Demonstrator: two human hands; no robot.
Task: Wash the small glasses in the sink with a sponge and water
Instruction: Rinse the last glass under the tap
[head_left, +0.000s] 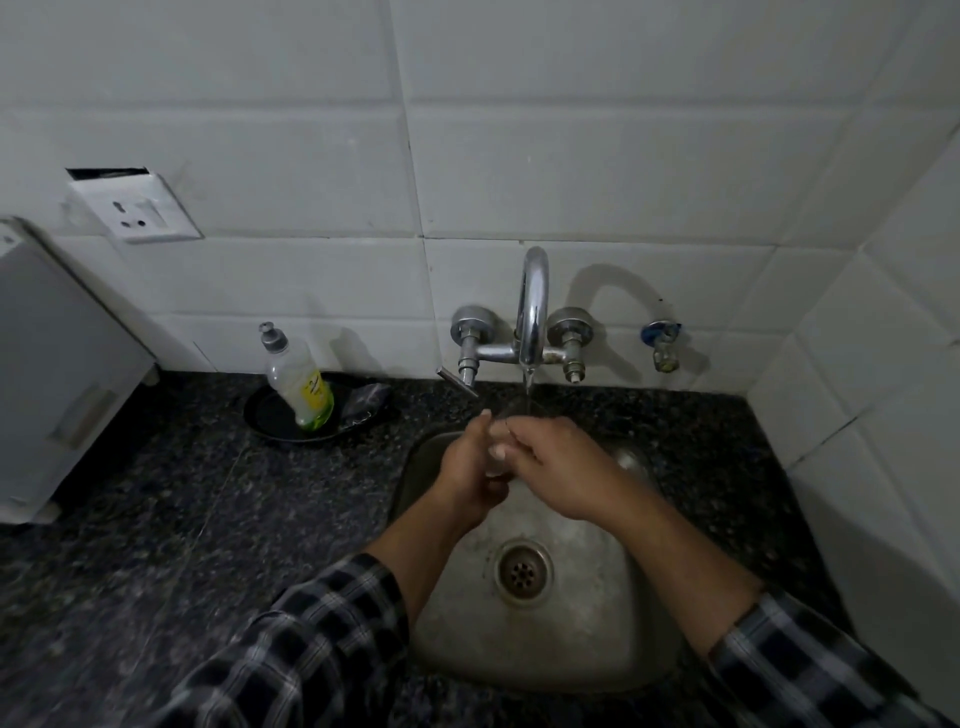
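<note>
Tiles (571, 171), big glossy white rectangles, cover the wall behind the grip. Speckled black stone table (156, 519) spreads all around it, and a dull steel sink (597, 649), kind of a rounded square, sits right below. Curved chrome tap (532, 312) arches just above, with a thin stream running down. Left hand (467, 470) and right hand (558, 467) meet in one grip, fingers curled. Off to the grip's left, a shallow round black dish (270, 421) holds a squeezy plastic soap bottle (298, 384). Inside the grip is the small glass (522, 412), clear and hard to make out, held over the sink's far end under the water.
</note>
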